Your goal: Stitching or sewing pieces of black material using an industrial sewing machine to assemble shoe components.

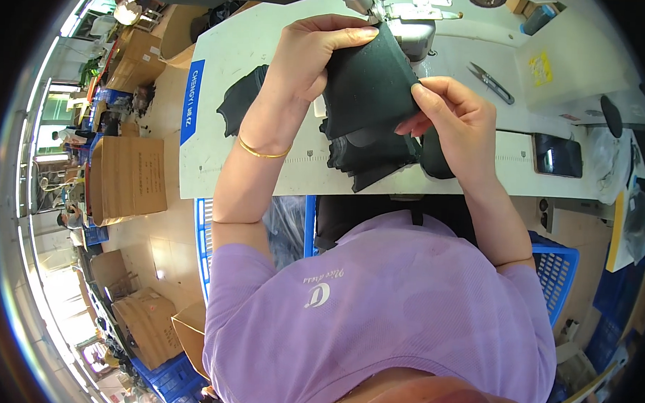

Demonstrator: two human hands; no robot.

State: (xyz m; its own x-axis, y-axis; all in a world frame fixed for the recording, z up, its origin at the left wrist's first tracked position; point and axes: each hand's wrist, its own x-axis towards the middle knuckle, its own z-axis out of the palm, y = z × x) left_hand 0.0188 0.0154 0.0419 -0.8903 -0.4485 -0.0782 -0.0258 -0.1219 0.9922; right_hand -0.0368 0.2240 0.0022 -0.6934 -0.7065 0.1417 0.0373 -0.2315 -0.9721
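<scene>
A dark green-black fabric piece (pixel 369 82) is stretched between my two hands, just in front of the sewing machine (pixel 407 23). My left hand (pixel 320 52) pinches its upper edge with thumb and forefinger, close to the needle area. Its right edge is gripped by my right hand (pixel 450 117), thumb on top and fingers curled beneath. Below the held piece lies a stack of similar dark fabric pieces (pixel 370 160) at the table's near side. Another dark fabric bundle (pixel 241 99) rests left of my left wrist, partly hidden by the forearm.
On the white sewing table (pixel 266 178) to the right are thread snips (pixel 491 83), a black phone (pixel 558 155) and a translucent plastic bin (pixel 576 68). Blue crates (pixel 554 273) stand below the table on both sides. Cardboard boxes (pixel 128 177) sit on the floor at left.
</scene>
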